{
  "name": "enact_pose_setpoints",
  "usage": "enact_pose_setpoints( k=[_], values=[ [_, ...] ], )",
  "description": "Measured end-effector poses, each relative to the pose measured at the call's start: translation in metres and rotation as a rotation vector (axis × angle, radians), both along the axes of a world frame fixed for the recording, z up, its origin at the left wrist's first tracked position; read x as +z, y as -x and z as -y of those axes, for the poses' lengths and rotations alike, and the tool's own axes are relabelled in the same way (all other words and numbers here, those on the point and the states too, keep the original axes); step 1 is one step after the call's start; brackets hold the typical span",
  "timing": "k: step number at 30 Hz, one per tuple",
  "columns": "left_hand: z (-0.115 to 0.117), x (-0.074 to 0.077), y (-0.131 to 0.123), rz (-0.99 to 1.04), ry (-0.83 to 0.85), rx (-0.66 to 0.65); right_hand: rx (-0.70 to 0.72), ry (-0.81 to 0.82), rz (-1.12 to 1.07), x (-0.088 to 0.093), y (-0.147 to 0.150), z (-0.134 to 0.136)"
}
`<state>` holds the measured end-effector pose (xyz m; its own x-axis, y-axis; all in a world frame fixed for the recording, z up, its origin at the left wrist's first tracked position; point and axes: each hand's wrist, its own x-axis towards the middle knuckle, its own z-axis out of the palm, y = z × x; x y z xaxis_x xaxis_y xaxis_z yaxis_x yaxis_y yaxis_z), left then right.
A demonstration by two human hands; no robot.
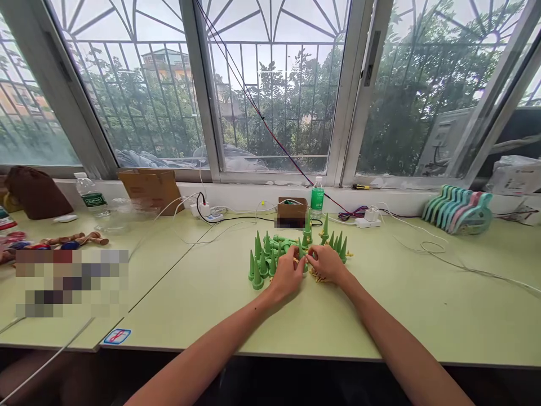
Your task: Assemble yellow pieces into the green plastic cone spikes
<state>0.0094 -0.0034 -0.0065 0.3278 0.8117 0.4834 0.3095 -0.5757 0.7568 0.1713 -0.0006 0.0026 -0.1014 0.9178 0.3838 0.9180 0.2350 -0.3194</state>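
Observation:
My left hand is closed, with its thumb and fingers around a green pointed cone whose tip sticks up between them. Close against it, my right hand pinches at the cone's side; whatever lies between its fingertips is too small to make out. Several more green cones stand upright on flared bases to the left of my hands. Other green cones stand behind my right hand, and green pieces lie on their sides between the groups. Small yellowish pieces are heaped under my right hand.
The pale green table runs along a windowed wall. At its back are a small cardboard box, a green-labelled bottle, power strips with cables and a row of pastel plastic items. Wooden-handled items lie at left.

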Motion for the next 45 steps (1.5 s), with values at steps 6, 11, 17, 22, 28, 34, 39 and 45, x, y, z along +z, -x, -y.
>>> enact_pose_setpoints(
  k=[6, 11, 17, 22, 28, 34, 39, 45],
  values=[
    [-0.002, 0.002, 0.001, 0.043, 0.104, 0.046, 0.107, -0.146, -0.337, 0.0, 0.003, 0.001],
    [-0.002, 0.002, 0.0, 0.108, 0.225, 0.003, 0.199, -0.175, -0.532, 0.004, 0.01, 0.006],
    [0.0, 0.003, 0.0, 0.133, 0.216, 0.009, 0.225, -0.15, -0.65, 0.004, 0.014, 0.009],
    [0.001, 0.004, -0.001, 0.194, 0.269, -0.024, 0.231, -0.169, -0.67, 0.001, 0.013, 0.007],
    [-0.001, 0.002, -0.002, 0.23, 0.286, -0.05, 0.258, -0.153, -0.678, 0.001, 0.013, 0.006],
    [-0.002, 0.0, -0.002, 0.259, 0.267, -0.053, 0.273, -0.141, -0.676, 0.002, 0.014, 0.007],
    [-0.003, -0.001, -0.003, 0.258, 0.245, -0.047, 0.275, -0.141, -0.694, 0.002, 0.014, 0.007],
    [-0.002, -0.001, -0.003, 0.259, 0.239, -0.048, 0.265, -0.147, -0.698, 0.002, 0.013, 0.007]
  ],
)
